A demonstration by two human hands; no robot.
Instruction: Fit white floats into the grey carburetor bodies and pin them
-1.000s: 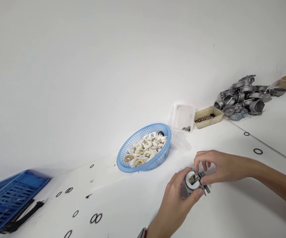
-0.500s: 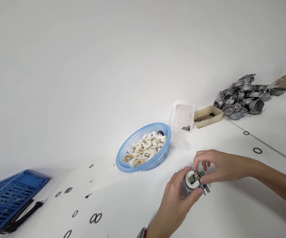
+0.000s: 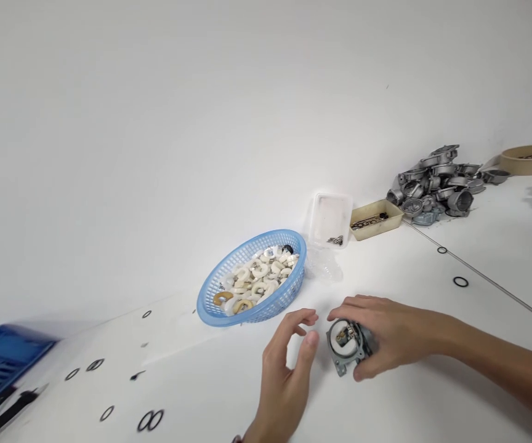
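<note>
A grey metal carburetor body (image 3: 345, 344) with a white ring-shaped float and brass parts inside faces up in front of me. My right hand (image 3: 388, 335) wraps round its right side, thumb at the lower edge and fingers over the top. Just left of it, apart from the carburetor, my left hand (image 3: 289, 366) is empty, with thumb and fingers spread. Beyond both hands stands a blue plastic basket (image 3: 205, 311) of white and a few brownish floats.
Behind are a white tray (image 3: 328, 215) with small pins, a cream tray (image 3: 377, 229) of small parts and a pile of metal bowls (image 3: 436, 184). Black rubber rings (image 3: 150, 421) lie scattered at left, near a blue crate (image 3: 7, 363). A tan round container (image 3: 529, 161) sits far right.
My left hand has let go of the carburetor and moved left. My right hand has gone from fingering its inner parts to gripping its right side. The view has shifted slightly right.
</note>
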